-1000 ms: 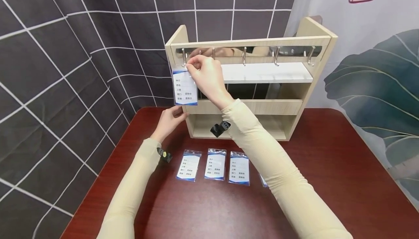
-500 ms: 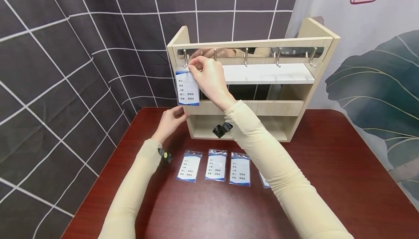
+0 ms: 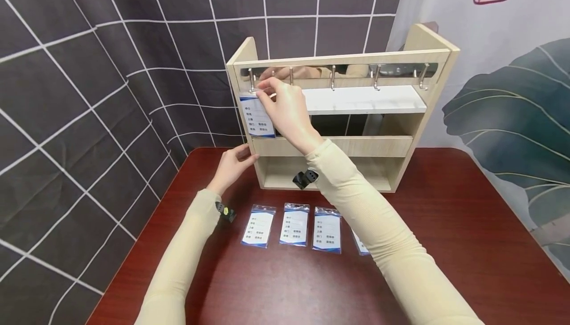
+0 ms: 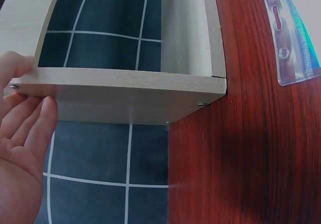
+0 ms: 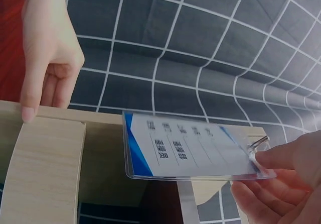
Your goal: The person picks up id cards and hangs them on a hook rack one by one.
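My right hand (image 3: 287,110) pinches the clear top edge of a badge holder (image 3: 260,118) with a white-and-blue card inside. Its top is right at the leftmost metal hook (image 3: 251,78) of a small wooden shelf (image 3: 385,146). In the right wrist view the hook's tip (image 5: 260,142) shows at the holder's top end, close to my thumb, and the badge holder (image 5: 185,146) hangs tilted. Down at the shelf's left side, my left hand (image 3: 229,166) grips the side panel (image 4: 135,79), thumb on the front edge and fingers against the outer face.
Several more badge holders (image 3: 294,224) lie in a row on the dark red table (image 3: 267,285), one partly covered by my right forearm. Other hooks (image 3: 332,77) line the shelf's metal strip. Behind stands a dark gridded curtain (image 3: 187,43).
The badge holder's lower end has swung to the right and back against the shelf, so it now hangs slanted. Both hands hold nearly the same places.
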The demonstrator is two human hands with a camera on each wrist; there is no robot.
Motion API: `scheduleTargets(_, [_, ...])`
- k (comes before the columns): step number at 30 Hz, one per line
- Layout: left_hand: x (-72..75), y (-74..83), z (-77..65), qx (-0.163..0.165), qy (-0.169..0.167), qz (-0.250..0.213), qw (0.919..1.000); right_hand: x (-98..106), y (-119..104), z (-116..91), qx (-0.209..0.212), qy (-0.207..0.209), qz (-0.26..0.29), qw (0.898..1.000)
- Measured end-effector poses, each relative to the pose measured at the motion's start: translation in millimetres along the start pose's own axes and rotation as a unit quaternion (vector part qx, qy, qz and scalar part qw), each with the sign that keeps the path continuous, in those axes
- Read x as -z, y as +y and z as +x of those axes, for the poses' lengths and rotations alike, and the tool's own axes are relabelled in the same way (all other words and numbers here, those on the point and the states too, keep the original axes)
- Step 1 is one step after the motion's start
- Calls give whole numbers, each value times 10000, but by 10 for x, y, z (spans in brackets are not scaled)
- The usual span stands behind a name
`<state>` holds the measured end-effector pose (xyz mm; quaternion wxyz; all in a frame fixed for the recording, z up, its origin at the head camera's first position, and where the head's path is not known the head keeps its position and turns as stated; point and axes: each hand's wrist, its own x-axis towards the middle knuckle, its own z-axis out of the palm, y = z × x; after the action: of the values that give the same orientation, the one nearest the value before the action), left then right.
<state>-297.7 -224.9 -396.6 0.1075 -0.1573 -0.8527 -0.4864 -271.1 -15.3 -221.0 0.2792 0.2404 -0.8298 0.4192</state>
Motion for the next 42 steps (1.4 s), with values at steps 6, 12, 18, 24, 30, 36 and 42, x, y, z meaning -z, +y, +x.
scheduleTargets(6, [7,-35,1,66,11,-13,10000,52,-2,-37,104,-9,-102,9999])
scheduleTargets(12, [15,-38,3,102,-18,-11,9999,128,13,-78,184,2,-109,9998])
scheduleTargets(18, [-2,-34,3,125,-37,-210,9997,232,24,-120,297,157,-89,9994])
scheduleTargets(24, [7,-9,-3,222,11,-286,9993,360,33,-170,413,275,84,9987])
scheduleTargets(30, [-10,6,19,169,-59,-307,9994,590,167,-306,720,54,410,9965])
scheduleTargets(36, [8,-12,-3,192,51,-242,9995,841,397,-514,684,-201,523,9961])
scheduleTargets(42, [-5,-26,-30,270,-35,-281,9992,1070,657,-753,353,-235,181,9989])
